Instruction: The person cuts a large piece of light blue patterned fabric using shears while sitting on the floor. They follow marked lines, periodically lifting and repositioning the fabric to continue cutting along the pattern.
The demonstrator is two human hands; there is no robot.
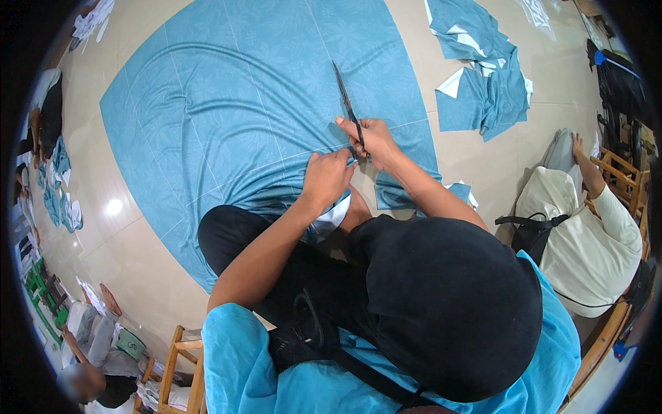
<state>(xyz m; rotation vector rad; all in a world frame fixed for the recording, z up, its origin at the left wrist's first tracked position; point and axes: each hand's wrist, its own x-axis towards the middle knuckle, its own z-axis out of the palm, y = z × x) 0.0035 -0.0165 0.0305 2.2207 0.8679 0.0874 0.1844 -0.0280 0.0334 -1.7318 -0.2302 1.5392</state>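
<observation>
A large blue sheet of fabric [227, 90] with thin white lines and a faint leaf pattern spreads over the floor in front of me, its near part bunched up against my legs. My right hand [374, 143] is wrapped round the handles of a pair of dark scissors [344, 94]. Their long blades point away from me, over the fabric. Close beside the scissors' handles, my left hand [325, 179] pinches gathered cloth, the fingertips near a white line. Some of the fabric's white underside shows below my left hand.
Cut blue pieces [476, 83] with white undersides lie on the tiled floor [121, 252] at the far right. Another blue piece [395, 193] is near my right forearm. A person in pale clothing [579, 228] sits at the right. Wooden stools [181, 369] stand near the lower left.
</observation>
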